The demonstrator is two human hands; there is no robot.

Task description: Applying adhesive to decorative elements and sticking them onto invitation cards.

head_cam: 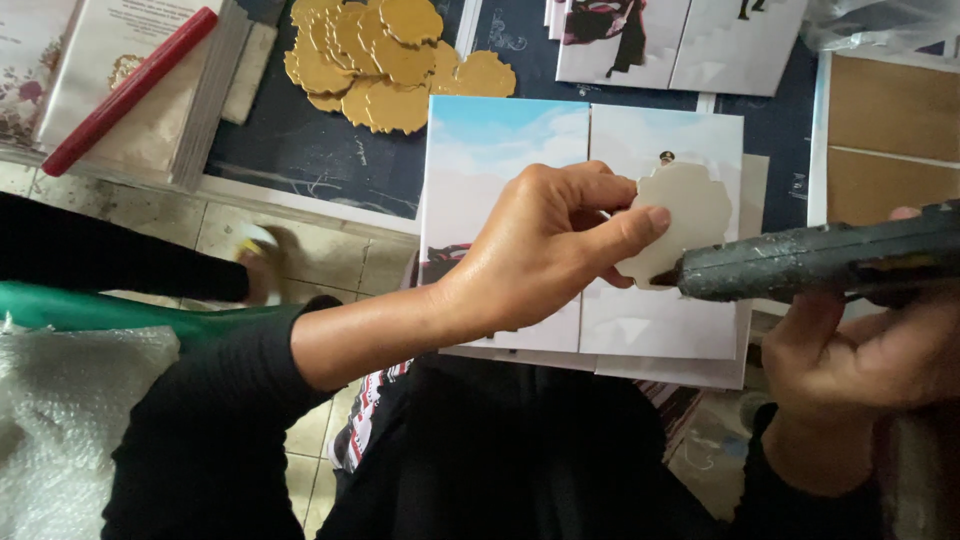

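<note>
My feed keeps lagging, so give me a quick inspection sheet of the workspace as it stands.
Surface: tiled floor with a dark sheet laid on it.
Job's things: scalloped cut-out, pale side up, over a folded card with a sky picture; glue gun, nozzle at the cut-out's edge.
Clutter: pile of gold scalloped cut-outs; red stick on a stack of cards; bubble wrap; more printed cards.
Hands: left hand pinches the cut-out; right hand grips the glue gun.
Cables: nothing seen.
Surroundings: another person's hand, blurred, at the left.
</note>
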